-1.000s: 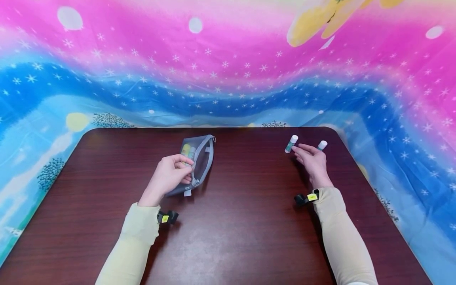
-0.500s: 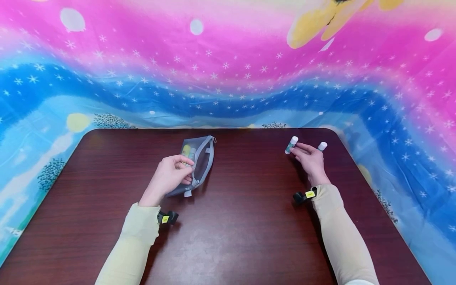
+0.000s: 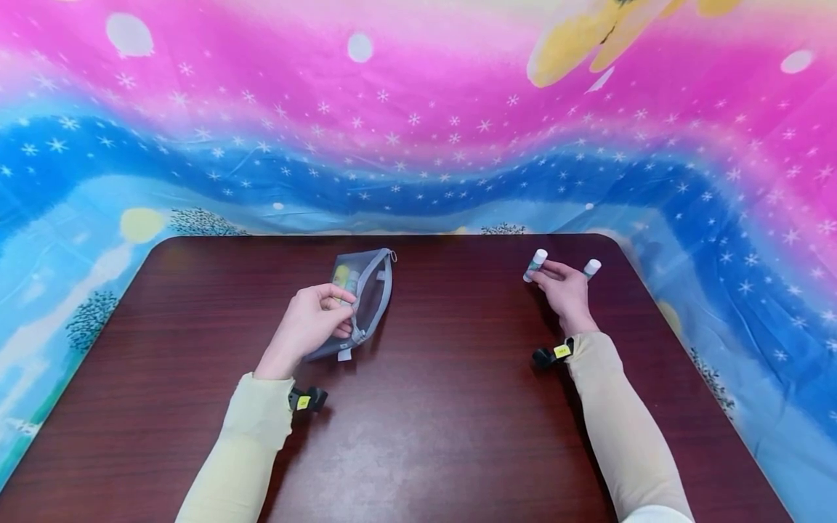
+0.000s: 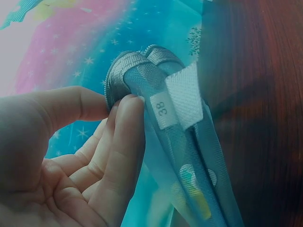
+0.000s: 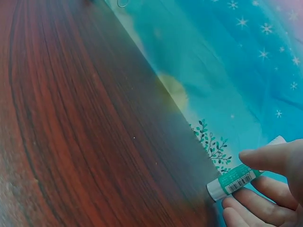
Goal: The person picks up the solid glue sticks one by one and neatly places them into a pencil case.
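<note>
My left hand (image 3: 312, 317) pinches the zipped edge of a grey mesh pouch (image 3: 375, 294), whose mouth gapes to the right. Through the mesh a yellow tube (image 3: 341, 274) and a paler tube beside it show inside. In the left wrist view, thumb and forefinger hold the zipper edge near a white tag (image 4: 163, 111) marked 38. On the right, my right hand (image 3: 567, 294) pinches a glue stick (image 5: 236, 182) with a white cap and green label, between thumb and fingers; it stands tilted in the head view. Just behind that hand is a second glue stick (image 3: 592, 267), its lower part hidden.
Both hands are over a dark red wooden table (image 3: 431, 436) with rounded far corners. A colourful printed cloth (image 3: 418, 131) hangs behind and around it. Each wrist wears a small black camera, the right one (image 3: 552, 354) close above the wood.
My right hand has shifted slightly left, its thumb and fingers now farther round the glue stick, and more of the second stick shows. The left hand and pouch stay where they were.
</note>
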The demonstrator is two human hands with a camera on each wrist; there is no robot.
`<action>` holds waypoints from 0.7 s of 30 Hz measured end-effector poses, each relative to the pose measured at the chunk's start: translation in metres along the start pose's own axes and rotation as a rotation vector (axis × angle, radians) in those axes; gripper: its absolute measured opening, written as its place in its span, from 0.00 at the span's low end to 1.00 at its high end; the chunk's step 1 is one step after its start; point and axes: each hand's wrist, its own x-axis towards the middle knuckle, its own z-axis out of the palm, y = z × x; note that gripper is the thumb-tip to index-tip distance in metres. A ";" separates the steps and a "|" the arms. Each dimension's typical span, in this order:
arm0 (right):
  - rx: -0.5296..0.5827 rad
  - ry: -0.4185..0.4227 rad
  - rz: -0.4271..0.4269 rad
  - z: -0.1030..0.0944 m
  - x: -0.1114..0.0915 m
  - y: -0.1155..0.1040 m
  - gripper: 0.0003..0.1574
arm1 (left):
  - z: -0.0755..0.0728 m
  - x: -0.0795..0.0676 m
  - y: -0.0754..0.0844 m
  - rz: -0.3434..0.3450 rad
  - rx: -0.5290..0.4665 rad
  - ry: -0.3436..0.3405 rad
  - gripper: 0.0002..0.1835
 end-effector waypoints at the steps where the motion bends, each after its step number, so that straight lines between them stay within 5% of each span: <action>1: -0.010 0.003 0.000 0.000 0.000 0.000 0.31 | 0.000 0.000 0.000 0.001 -0.002 -0.001 0.09; 21: -0.118 0.023 -0.009 0.002 0.005 0.003 0.26 | 0.001 0.000 0.002 0.006 -0.008 -0.007 0.09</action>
